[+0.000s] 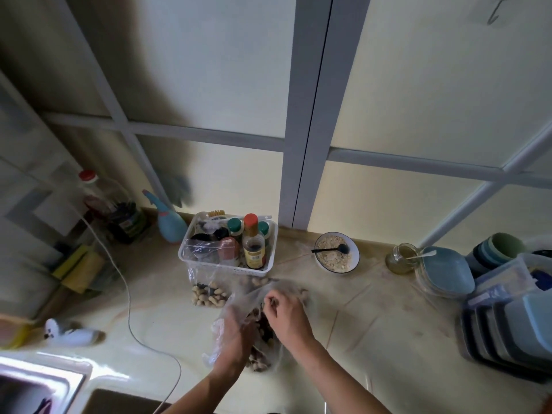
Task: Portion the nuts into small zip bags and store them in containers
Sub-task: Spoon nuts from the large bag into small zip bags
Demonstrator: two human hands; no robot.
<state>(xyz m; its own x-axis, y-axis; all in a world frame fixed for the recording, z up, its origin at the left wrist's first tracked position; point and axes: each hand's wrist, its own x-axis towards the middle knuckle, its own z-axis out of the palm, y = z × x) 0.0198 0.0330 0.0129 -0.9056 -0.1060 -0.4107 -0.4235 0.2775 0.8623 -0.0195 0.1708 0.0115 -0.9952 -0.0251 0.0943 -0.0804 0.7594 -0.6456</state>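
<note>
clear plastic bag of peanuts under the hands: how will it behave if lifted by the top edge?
The plastic bag is thin, crinkled film, so it will likely flop and sag. The peanuts sit loose at its near end, so weight probably shifts there. Its mouth looks open between the left hand and right hand; nuts may spill.

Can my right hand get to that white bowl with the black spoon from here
Probably yes. The right hand is pinching the clear plastic bag of peanuts, so it must let go first; bare beige countertop lies between it and the white bowl.
</note>
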